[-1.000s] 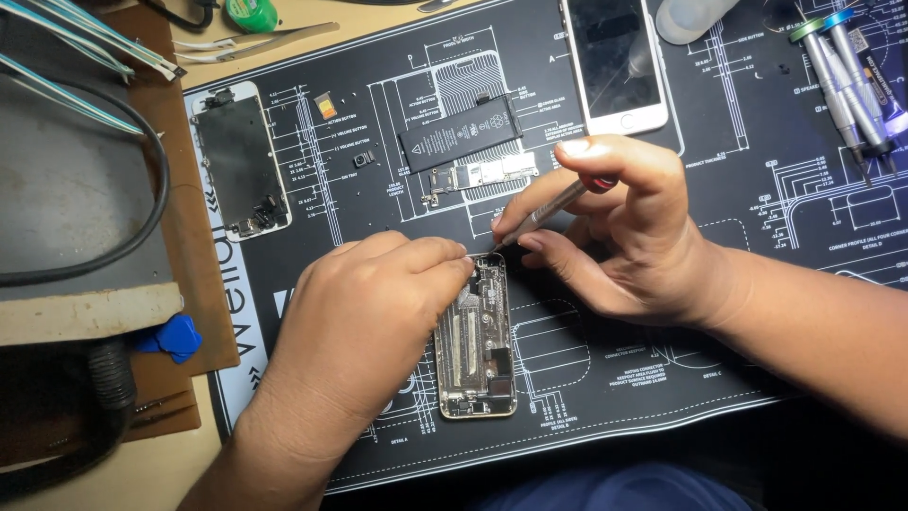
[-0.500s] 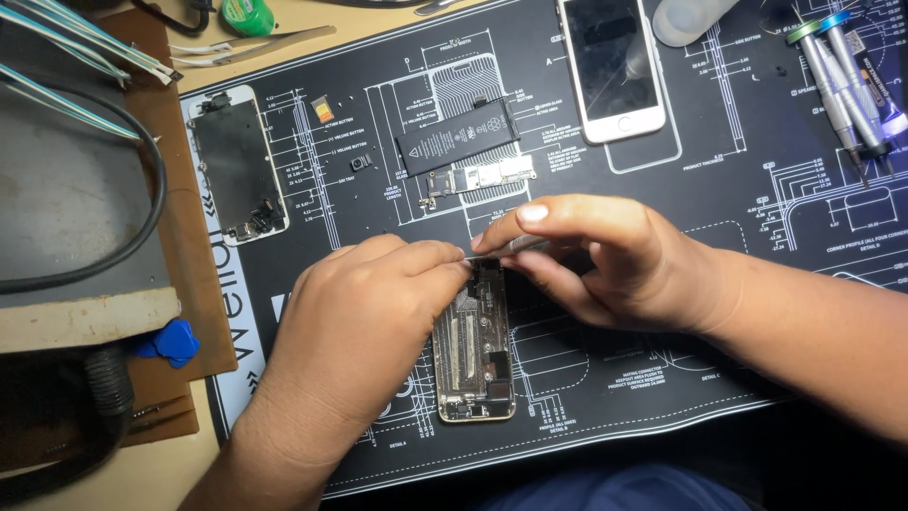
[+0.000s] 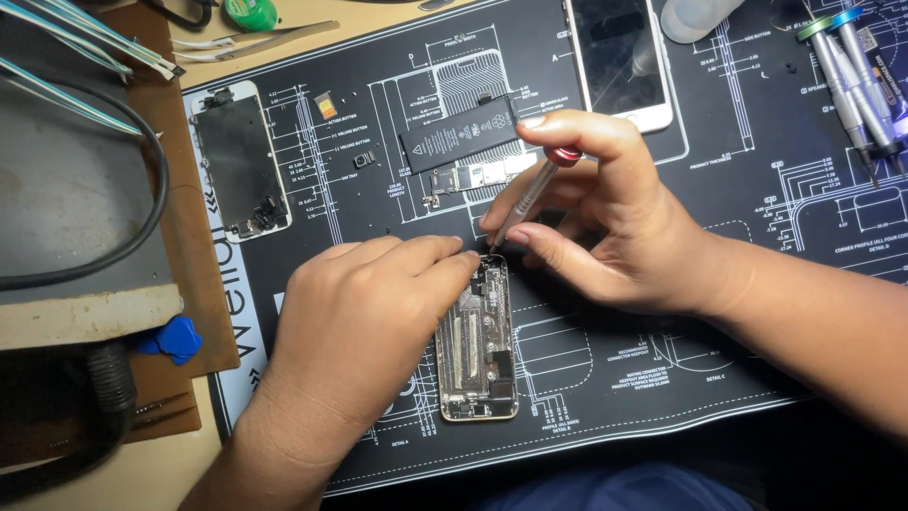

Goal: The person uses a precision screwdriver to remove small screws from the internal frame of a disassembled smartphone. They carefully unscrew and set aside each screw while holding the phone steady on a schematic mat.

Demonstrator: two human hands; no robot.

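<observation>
**Opened phone shell under a screwdriver tip**

The phone shell, screen and battery removed, lies flat on the black repair mat, near its front edge. The left hand rests beside the shell, fingertips closed against its top left corner to steady it. The right hand is closed around a thin screwdriver with a red cap, tip set at the shell's top edge. The shell looks light and stiff but delicate inside; it is best held by its metal rim, clear of the exposed parts. Beyond the shell lie a black battery and a small circuit board; up and left of it, a detached screen; up and right, a white phone and several more drivers. The mat covers a tan surface; the room is not visible.
</observation>
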